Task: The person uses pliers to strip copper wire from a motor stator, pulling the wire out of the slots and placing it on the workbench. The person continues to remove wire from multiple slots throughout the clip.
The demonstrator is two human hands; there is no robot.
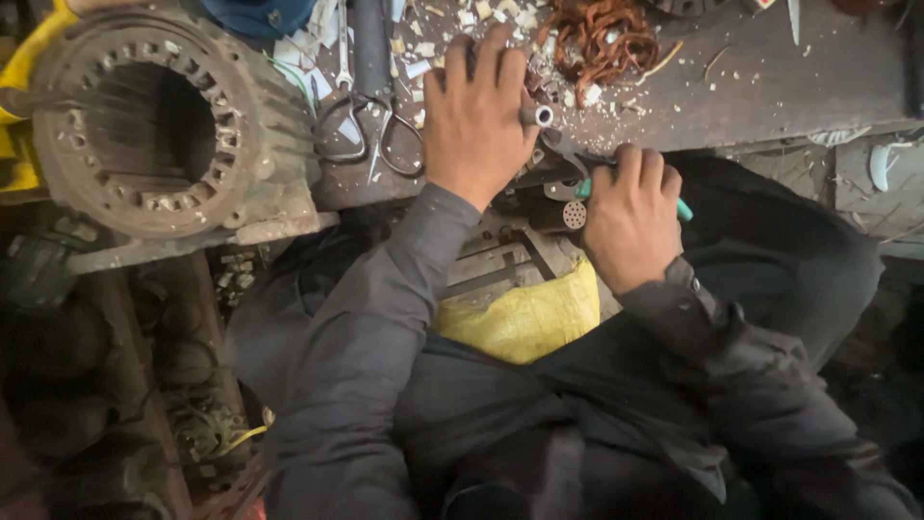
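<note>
Your left hand [474, 120] lies palm down on the workbench [770, 77], fingers curled over a small grey metal tube [537, 116] whose open end shows just beside your index knuckle; the tube sits at the bench's near edge. Your right hand [630, 217] is closed in a fist around the teal-handled pliers [584, 183], and their dark jaws reach up to the tube's end. I cannot tell whether the jaws actually bite on it.

Just to the left of your left hand lie scissors [371, 135] flat on the bench, and beyond them a rusty motor stator housing [164, 125] lies with its bore facing up. A tangle of copper wire [602, 39] sits past your fingertips among white paper scraps [423, 48]. A yellow sack [529, 313] rests between your forearms, below the bench.
</note>
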